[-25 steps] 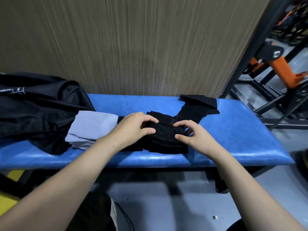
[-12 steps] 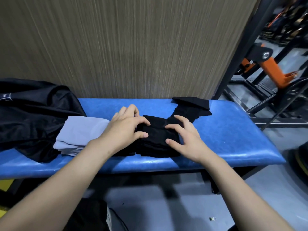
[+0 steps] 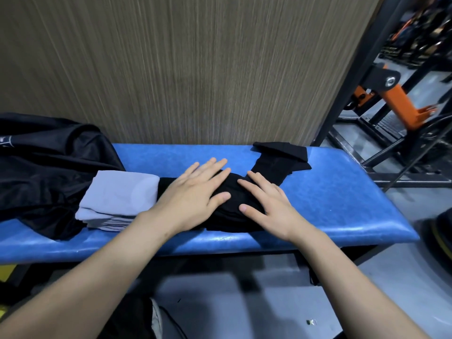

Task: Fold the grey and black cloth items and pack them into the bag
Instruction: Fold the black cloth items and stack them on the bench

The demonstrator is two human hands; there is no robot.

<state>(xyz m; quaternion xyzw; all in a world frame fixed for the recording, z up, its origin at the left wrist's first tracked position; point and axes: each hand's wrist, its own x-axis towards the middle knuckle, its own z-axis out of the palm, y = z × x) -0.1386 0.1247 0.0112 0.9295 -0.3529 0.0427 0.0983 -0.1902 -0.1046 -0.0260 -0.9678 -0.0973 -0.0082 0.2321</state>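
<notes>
Evidently the folding step is in hand: the black cloth (image 3: 232,204) is being pressed flat on the blue bench (image 3: 330,192), beside the folded grey cloth (image 3: 119,199) and the black bag (image 3: 49,167). Both the left hand (image 3: 193,194) and right hand (image 3: 269,206) are laid open, fingers straight, nothing grasped. Next, the unfolded end must be turned over.

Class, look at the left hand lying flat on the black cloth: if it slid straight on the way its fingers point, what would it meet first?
The left hand would probably cross bare blue bench, then meet the wood-grain wall; depth is uncertain.
</notes>
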